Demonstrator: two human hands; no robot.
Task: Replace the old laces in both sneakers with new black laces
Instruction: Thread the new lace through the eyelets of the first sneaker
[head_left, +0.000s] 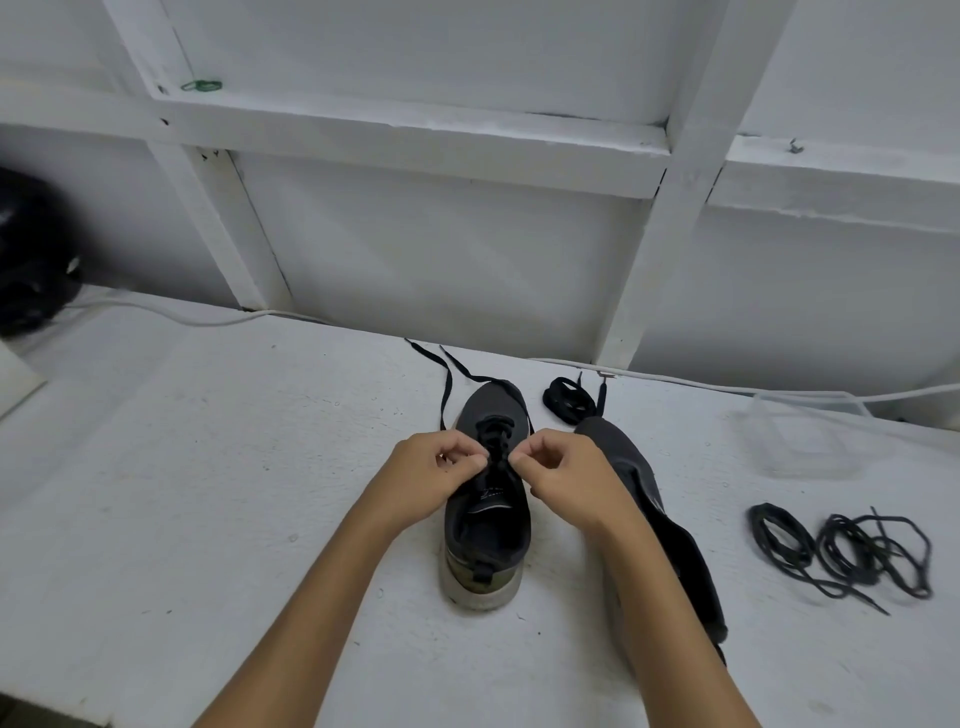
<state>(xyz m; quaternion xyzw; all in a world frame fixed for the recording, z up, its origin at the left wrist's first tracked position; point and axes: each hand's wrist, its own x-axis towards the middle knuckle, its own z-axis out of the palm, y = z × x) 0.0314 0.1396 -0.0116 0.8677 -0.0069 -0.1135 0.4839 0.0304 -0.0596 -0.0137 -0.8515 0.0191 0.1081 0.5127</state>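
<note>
A dark grey sneaker (487, 525) stands upright on the white table (182, 493), toe pointing away from me. A flat black lace (447, 387) is threaded through its front eyelets, and both loose ends trail past the toe. My left hand (434, 475) pinches the lace at the sneaker's left eyelets. My right hand (563, 475) pinches it at the right eyelets. The second sneaker (631, 467) lies on its side just right of my right forearm, partly hidden by it. A bundled black lace (569, 402) lies beyond it.
Two loose coils of thin black laces (841, 551) lie at the right. A clear plastic wrapper (802, 436) sits near the back right. A white cable (171, 314) runs along the wall. A black bag (31, 260) rests at the far left.
</note>
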